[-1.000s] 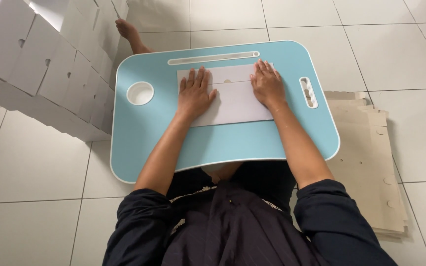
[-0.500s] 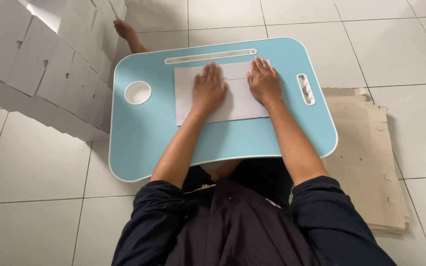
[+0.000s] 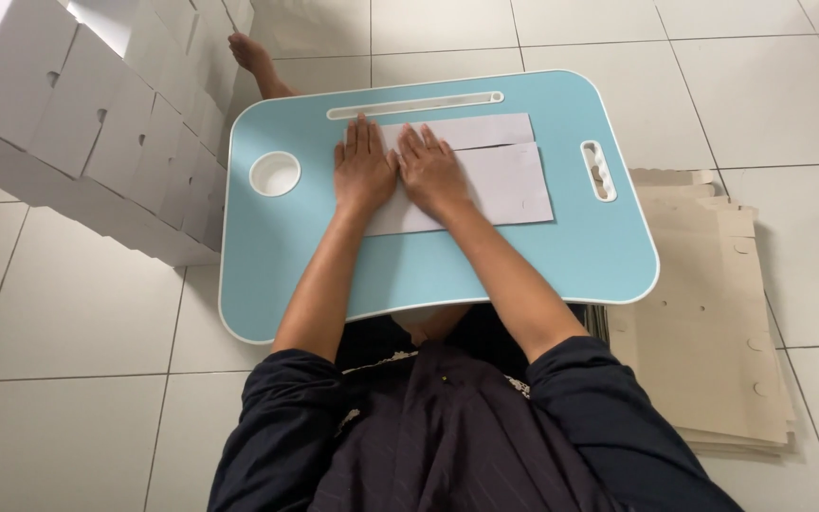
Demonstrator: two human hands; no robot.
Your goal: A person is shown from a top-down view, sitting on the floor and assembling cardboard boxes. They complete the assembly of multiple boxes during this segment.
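White card (image 3: 514,180) — both hands flat, left hand (image 3: 364,173), right hand (image 3: 431,171)

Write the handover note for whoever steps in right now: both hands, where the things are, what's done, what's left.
Left hand: flat, palm down on the left end of the white card sheet.
Right hand: flat beside it, also pressing the sheet.
Sheet lies on the blue lap tray, a crease line running along its length.
Done: folded white boxes stacked left.
Left: flat brown-grey blanks piled right, unfolded.
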